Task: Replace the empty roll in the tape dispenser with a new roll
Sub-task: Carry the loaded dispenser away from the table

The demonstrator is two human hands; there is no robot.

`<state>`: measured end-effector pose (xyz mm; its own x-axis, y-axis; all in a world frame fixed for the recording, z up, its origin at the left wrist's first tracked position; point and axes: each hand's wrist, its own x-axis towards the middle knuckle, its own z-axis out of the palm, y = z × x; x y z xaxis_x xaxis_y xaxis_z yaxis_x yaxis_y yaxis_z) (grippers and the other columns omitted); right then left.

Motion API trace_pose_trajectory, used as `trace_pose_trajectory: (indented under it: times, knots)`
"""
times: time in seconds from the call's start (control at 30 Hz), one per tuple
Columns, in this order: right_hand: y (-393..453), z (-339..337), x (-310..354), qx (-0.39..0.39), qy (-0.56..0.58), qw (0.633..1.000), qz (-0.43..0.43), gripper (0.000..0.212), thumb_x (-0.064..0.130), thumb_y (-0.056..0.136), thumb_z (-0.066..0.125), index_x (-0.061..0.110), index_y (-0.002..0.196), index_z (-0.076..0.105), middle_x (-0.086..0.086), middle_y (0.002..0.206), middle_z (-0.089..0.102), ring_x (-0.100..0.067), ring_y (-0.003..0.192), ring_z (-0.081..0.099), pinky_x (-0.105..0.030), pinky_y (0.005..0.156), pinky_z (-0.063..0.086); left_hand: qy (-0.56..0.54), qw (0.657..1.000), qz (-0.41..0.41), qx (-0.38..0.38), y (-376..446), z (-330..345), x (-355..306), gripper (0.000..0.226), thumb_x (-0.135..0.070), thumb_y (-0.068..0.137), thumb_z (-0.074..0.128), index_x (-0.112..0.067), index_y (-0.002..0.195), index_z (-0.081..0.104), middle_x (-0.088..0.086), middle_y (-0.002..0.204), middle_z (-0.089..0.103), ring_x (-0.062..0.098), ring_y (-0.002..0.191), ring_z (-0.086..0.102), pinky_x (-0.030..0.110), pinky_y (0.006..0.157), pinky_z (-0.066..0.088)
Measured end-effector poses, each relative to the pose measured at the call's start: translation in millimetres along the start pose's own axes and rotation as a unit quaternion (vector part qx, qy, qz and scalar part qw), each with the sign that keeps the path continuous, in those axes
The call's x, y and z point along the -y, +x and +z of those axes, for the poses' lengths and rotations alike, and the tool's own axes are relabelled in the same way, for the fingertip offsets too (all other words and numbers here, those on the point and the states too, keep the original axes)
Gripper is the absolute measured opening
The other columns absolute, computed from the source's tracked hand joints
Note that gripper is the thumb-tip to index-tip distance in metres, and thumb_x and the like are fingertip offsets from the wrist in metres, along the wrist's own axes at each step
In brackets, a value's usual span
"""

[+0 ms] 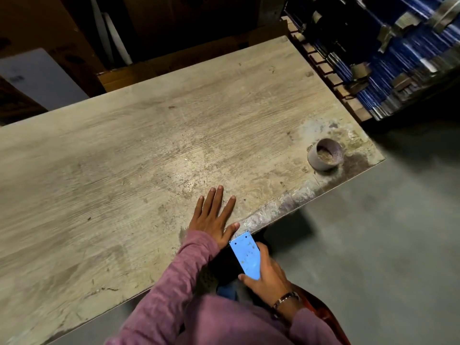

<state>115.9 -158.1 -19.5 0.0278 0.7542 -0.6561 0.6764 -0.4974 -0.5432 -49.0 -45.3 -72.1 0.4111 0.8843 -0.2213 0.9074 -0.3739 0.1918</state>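
My right hand (267, 272) is closed around a blue tape dispenser (245, 256), held just below the table's near edge with its toothed end up against that edge. My left hand (214, 215) lies flat on the worn wooden table (124, 158), fingers spread, right beside the dispenser. An empty brown cardboard tape core (324, 154) stands upright near the table's right corner, well away from both hands. No full tape roll is in view.
Clear tape residue lines the table's near right edge (278, 207). Cardboard boxes (154, 68) stand behind the table. A pallet of blue stacked goods (385, 61) sits at the right. Grey concrete floor (385, 232) lies to the right.
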Motion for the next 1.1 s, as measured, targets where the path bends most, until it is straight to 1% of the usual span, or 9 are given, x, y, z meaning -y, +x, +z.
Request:
trace_pose_trajectory:
  times: [0.1,0.23,0.3,0.43,0.53,0.63,0.73,0.9,1.1]
  knots:
    - [-1,-1,-1,-0.003,0.0,1.0,-0.008,0.075,0.028,0.084,0.076,0.023,0.143,0.031,0.0,0.136,0.056,-0.021,0.117,0.057,-0.016,0.076,0.039,-0.005,1.0,-0.004,-0.003,0,1,-2,0.067,-0.061,0.091,0.014,-0.033,0.147,-0.009,0.005,0.157,-0.02,0.026,0.144,-0.018,0.046,0.116,-0.005]
    - [-1,0,-2,-0.006,0.008,1.0,-0.017,0.074,0.028,0.083,0.076,0.023,0.143,0.031,0.001,0.134,0.056,-0.012,0.103,0.052,-0.017,0.077,0.041,-0.007,1.0,-0.007,0.001,1,2,-2,0.062,-0.056,0.093,0.011,-0.034,0.147,-0.011,0.005,0.156,-0.02,0.027,0.144,-0.017,0.046,0.115,-0.004]
    - [-1,1,-3,-0.011,0.013,1.0,-0.018,0.074,0.028,0.082,0.077,0.023,0.141,0.033,0.001,0.134,0.057,-0.017,0.108,0.056,-0.019,0.077,0.042,-0.009,1.0,-0.006,0.01,2,2,0,0.063,-0.061,0.091,0.007,-0.036,0.146,-0.012,0.003,0.155,-0.024,0.025,0.144,-0.019,0.045,0.116,-0.007]
    - [-1,3,-6,-0.018,0.011,1.0,-0.014,0.073,0.034,0.08,0.078,0.025,0.138,0.035,0.004,0.126,0.058,-0.022,0.111,0.059,-0.023,0.075,0.044,0.001,0.999,0.009,0.031,3,1,4,0.088,-0.083,0.073,0.005,-0.036,0.145,-0.015,0.003,0.154,-0.027,0.024,0.142,-0.023,0.047,0.116,-0.009]
    - [-2,3,-5,-0.023,0.004,1.0,-0.013,0.075,0.047,0.076,0.079,0.03,0.134,0.035,0.008,0.125,0.058,-0.021,0.108,0.06,-0.027,0.074,0.046,0.011,0.999,0.01,0.039,4,1,5,0.09,-0.084,0.071,0.0,-0.036,0.145,-0.018,0.003,0.154,-0.028,0.024,0.142,-0.024,0.048,0.117,-0.007]
    - [-2,5,-5,-0.031,-0.016,0.999,-0.007,0.077,0.052,0.075,0.077,0.031,0.135,0.034,0.005,0.128,0.06,-0.025,0.111,0.061,-0.029,0.074,0.045,0.012,0.999,0.004,0.036,3,1,3,0.086,-0.082,0.075,0.004,-0.036,0.145,-0.017,0.003,0.154,-0.028,0.024,0.142,-0.025,0.047,0.117,-0.007]
    - [-7,8,-11,-0.031,-0.044,0.999,0.004,0.077,0.048,0.079,0.074,0.029,0.14,0.03,0.0,0.132,0.06,-0.03,0.114,0.061,-0.03,0.075,0.046,0.009,1.0,0.0,0.028,3,2,2,0.085,-0.081,0.078,0.01,-0.036,0.145,-0.015,0.003,0.155,-0.027,0.023,0.142,-0.025,0.047,0.117,-0.006]
    - [-20,10,-22,-0.025,-0.053,0.998,0.026,0.073,0.038,0.085,0.072,0.026,0.144,0.031,0.0,0.135,0.06,-0.027,0.117,0.061,-0.023,0.075,0.039,0.01,1.0,0.0,0.026,2,2,1,0.083,-0.08,0.079,0.011,-0.036,0.145,-0.017,0.002,0.155,-0.027,0.022,0.142,-0.025,0.048,0.117,-0.005]
    - [-21,11,-22,-0.021,-0.055,0.998,0.031,0.072,0.038,0.086,0.072,0.025,0.144,0.031,-0.001,0.134,0.06,-0.027,0.117,0.061,-0.02,0.072,0.036,0.011,1.0,0.0,0.029,2,2,2,0.083,-0.081,0.078,0.008,-0.037,0.144,-0.019,0.003,0.154,-0.028,0.022,0.142,-0.026,0.048,0.117,-0.006]
